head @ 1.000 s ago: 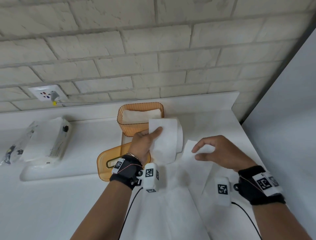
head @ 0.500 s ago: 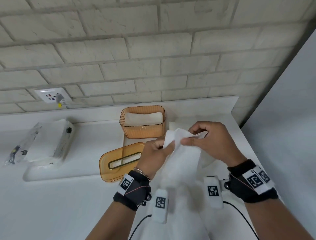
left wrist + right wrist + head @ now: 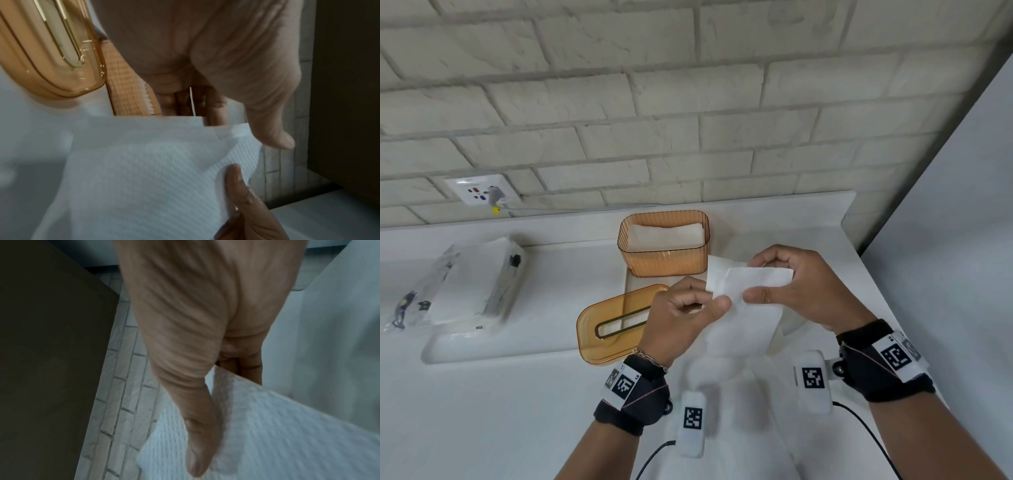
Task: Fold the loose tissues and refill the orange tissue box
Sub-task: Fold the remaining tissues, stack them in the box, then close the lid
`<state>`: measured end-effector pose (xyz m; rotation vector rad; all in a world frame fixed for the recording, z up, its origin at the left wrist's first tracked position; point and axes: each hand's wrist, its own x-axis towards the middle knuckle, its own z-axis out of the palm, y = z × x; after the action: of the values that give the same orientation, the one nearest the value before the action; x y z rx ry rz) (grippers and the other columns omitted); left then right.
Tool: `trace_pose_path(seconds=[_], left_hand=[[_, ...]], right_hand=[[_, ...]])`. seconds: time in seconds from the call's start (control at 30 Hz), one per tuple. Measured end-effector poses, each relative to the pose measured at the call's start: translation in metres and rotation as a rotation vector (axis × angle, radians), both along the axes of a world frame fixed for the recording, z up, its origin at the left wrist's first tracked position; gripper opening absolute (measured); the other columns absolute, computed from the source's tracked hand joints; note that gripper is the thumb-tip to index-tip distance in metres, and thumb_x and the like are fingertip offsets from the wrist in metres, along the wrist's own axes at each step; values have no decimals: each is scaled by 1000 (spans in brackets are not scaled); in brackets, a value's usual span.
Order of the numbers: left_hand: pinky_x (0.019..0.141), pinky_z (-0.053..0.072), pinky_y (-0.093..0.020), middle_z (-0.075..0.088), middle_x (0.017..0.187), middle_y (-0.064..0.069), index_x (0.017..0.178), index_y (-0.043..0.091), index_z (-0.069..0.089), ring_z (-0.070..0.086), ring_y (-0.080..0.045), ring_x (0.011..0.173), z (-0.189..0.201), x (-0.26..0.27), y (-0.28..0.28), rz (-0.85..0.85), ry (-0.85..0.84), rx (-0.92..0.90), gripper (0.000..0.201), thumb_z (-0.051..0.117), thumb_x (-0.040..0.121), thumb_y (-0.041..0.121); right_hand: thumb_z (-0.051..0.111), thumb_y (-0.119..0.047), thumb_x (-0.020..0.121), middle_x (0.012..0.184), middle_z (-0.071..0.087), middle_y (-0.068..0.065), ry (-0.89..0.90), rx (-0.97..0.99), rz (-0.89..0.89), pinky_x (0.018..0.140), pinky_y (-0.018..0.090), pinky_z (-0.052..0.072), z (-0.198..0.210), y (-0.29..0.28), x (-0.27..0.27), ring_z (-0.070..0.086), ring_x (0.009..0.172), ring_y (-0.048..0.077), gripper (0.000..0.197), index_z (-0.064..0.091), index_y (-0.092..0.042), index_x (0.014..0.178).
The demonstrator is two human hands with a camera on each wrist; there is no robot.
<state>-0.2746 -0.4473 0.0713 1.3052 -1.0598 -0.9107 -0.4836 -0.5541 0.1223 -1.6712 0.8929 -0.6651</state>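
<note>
A white tissue (image 3: 748, 315) hangs in the air above the counter, held by both hands. My left hand (image 3: 688, 308) pinches its left edge between thumb and curled fingers. My right hand (image 3: 791, 284) pinches the upper right part, thumb in front and fingers behind. The left wrist view shows the embossed tissue (image 3: 144, 178) under my left thumb; the right wrist view shows the tissue (image 3: 267, 426) under my right thumb. The orange tissue box (image 3: 664, 263) stands open beyond the hands, with folded tissues (image 3: 666, 234) inside. Its orange lid (image 3: 616, 325), slot up, lies in front of it, left of my left hand.
More loose white tissues (image 3: 784, 339) lie on the white counter (image 3: 482, 411) under the hands. A plastic-wrapped tissue pack (image 3: 472, 281) lies at the left. A brick wall with a socket (image 3: 482, 190) stands behind. A grey panel (image 3: 945, 240) closes the right side.
A second ago my left hand held a tissue near the box while my right reached for one on the counter. Both hands now hold one tissue lifted between them, spread wider.
</note>
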Motion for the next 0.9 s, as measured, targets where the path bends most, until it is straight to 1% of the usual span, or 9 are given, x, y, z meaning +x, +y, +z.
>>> trace_pose_path(seconds=[0.07, 0.17, 0.23, 0.37, 0.5, 0.63, 0.73, 0.83, 0.9], left_hand=[[78, 60, -36, 77, 97, -4, 79, 16, 85, 74, -22, 91, -1, 4, 1, -7, -26, -46, 47, 96, 57, 56], [79, 63, -44, 78, 93, -4, 75, 15, 83, 75, -26, 89, -4, 6, 1, 4, -85, -53, 46, 102, 48, 46], [77, 62, -49, 78, 90, -5, 73, 12, 80, 74, -29, 85, -7, 6, 1, 32, -108, -70, 41, 104, 49, 36], [69, 60, -48, 77, 84, -9, 72, 8, 75, 71, -39, 76, -11, 2, 4, 76, -74, -39, 29, 102, 61, 12], [62, 63, -33, 81, 85, -8, 81, 2, 70, 78, -23, 73, -4, -1, 7, 80, 82, 65, 27, 93, 68, -4], [73, 65, -44, 80, 103, -17, 118, 11, 66, 79, -31, 92, -1, 2, 4, 39, 248, 118, 57, 91, 69, -1], [86, 63, -51, 79, 115, -13, 135, 19, 61, 77, -33, 104, -2, 7, 0, -34, 301, 231, 67, 89, 75, 7], [87, 63, -49, 81, 109, -8, 117, 11, 74, 77, -35, 102, -4, 12, -2, -111, 141, 329, 35, 86, 84, 17], [83, 64, -49, 82, 99, -9, 102, 6, 79, 78, -38, 97, -5, 16, -2, -48, 83, 350, 23, 85, 85, 21]], right_hand=[[96, -21, 72, 104, 78, -3, 10, 7, 19, 83, 29, 63, 1, 0, 1, 76, 95, 14, 40, 77, -27, 107], [92, -18, 79, 109, 79, -5, -21, 59, 30, 86, 29, 60, 0, 2, 6, 76, 100, 14, 38, 77, -26, 113], [89, -17, 82, 110, 80, -5, -36, 84, 22, 89, 32, 60, -2, 4, 10, 76, 101, 15, 35, 77, -25, 114], [87, -16, 85, 110, 79, -5, -51, 117, 3, 89, 31, 60, -11, 6, 16, 76, 101, 15, 33, 77, -27, 114], [89, -19, 82, 115, 78, -1, -57, 200, 24, 94, 36, 62, -16, 5, 14, 75, 106, 18, 43, 73, -26, 122], [87, -16, 83, 123, 76, 7, -91, 347, 86, 105, 52, 56, -25, -2, 10, 73, 117, 25, 50, 67, -15, 129], [83, -6, 86, 124, 77, 10, -152, 374, 72, 103, 53, 57, -27, -3, 15, 73, 117, 27, 47, 68, -7, 130], [85, -6, 85, 119, 79, 9, -134, 302, 46, 98, 47, 61, -28, -1, 23, 76, 113, 26, 42, 72, -6, 125], [88, -12, 82, 116, 80, 6, -74, 260, 29, 95, 43, 62, -34, 0, 22, 77, 108, 23, 42, 74, -10, 122]])
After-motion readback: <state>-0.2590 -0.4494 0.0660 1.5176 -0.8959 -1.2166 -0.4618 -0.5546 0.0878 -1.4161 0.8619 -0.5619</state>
